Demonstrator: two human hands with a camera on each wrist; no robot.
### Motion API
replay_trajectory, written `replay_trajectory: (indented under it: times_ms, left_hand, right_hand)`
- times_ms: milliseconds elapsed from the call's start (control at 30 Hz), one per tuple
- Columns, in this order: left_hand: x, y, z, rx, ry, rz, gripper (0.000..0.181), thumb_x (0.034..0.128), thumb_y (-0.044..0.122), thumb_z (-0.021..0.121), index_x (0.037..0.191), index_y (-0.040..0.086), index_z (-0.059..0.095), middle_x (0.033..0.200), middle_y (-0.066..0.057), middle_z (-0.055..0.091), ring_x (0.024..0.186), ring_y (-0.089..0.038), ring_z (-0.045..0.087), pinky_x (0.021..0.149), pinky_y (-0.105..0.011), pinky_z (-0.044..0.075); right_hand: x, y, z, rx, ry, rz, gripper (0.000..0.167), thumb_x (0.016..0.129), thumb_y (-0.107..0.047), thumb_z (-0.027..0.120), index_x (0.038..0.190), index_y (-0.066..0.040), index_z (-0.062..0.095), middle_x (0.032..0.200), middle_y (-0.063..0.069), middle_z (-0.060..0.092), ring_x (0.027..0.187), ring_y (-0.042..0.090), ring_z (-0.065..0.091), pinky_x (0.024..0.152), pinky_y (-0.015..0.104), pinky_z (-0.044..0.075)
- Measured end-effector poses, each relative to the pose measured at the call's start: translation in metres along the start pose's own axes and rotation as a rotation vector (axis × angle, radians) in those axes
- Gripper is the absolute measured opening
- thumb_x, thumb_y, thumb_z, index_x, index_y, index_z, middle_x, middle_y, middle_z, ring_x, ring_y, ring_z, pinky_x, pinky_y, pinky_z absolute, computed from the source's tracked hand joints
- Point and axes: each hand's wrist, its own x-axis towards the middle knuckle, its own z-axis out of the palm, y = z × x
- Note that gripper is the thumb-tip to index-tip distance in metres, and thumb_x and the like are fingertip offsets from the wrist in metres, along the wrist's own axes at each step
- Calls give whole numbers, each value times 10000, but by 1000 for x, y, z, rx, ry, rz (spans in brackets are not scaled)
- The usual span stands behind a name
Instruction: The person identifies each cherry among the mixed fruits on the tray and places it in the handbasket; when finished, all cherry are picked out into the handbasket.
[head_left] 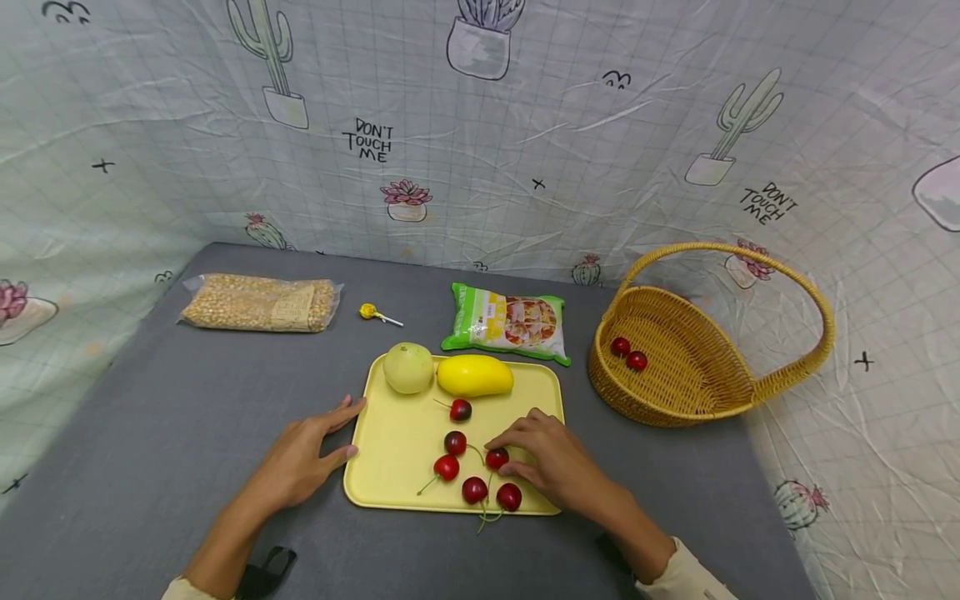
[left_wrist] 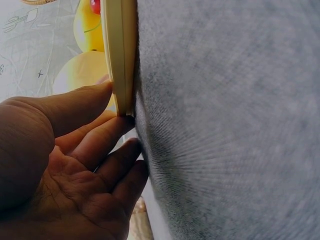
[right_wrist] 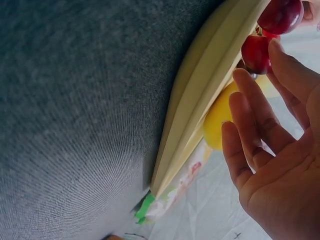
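Note:
A yellow tray [head_left: 397, 483] carries several dark red cherries with stems, a yellow mango [head_left: 476, 376] and a pale green round fruit [head_left: 408, 368]. At its left edge my left hand [head_left: 303, 454] rests with fingers extended, the fingertips touching the rim. The left wrist view shows the thumb against the tray wall [left_wrist: 120, 60]. Over the right part of the tray, my right hand [head_left: 555, 462] pinches a cherry [head_left: 497, 459] between thumb and index finger. In the right wrist view this cherry [right_wrist: 256, 54] sits by the thumb tip, with the other fingers loosely bent.
A wicker basket [head_left: 701, 408] with a tall handle stands to the right, two cherries [head_left: 628, 353] inside. Behind the tray lie a green food packet [head_left: 510, 323], a yellow lollipop [head_left: 369, 311] and a bag of corn kernels [head_left: 258, 303]. A patterned cloth [head_left: 487, 133] hangs behind.

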Motion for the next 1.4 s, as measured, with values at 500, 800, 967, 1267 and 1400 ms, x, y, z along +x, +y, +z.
replay_trajectory:
  times_ms: [500,800,967,1267,1400]
  left_hand:
    - [0,1,1,-7,14,13,704,960,107,783,1604,119,499,1611,-263,467,1471,-507,462,1102,-699,461]
    - [-2,1,0,-14,5,10,708,963,108,779,1610,123,491,1613,-266,462,1470,-510,461,1089,-699,471]
    - [-2,1,0,-11,5,9,706,965,108,776,1610,120,489,1616,-265,457,1468,-516,459,1087,-703,470]
    - [-3,3,2,-37,7,-7,712,972,90,763,1622,132,473,1634,-261,428,1484,-507,445,1104,-723,443]
    - [-2,4,3,-52,2,-30,713,974,82,758,1624,137,470,1642,-255,413,1495,-495,437,1117,-730,426]
  right_hand:
    - [-1,8,-1,36,125,-10,256,870,-201,893,1114,-226,819,1013,-76,779,883,163,603,774,273,506]
    - [-4,16,-11,48,239,32,305,830,-177,925,1112,-231,824,977,-93,771,909,144,614,810,328,519]
    - [-8,20,-20,45,290,54,350,814,-174,934,1139,-235,821,1018,-93,769,936,126,604,785,310,516]
    - [-16,24,-39,7,352,92,372,801,-161,935,1147,-226,817,1054,-69,775,946,181,635,803,352,551]
    - [-19,26,-47,-11,384,110,381,786,-147,943,1141,-212,821,1042,-62,776,922,125,603,769,329,529]
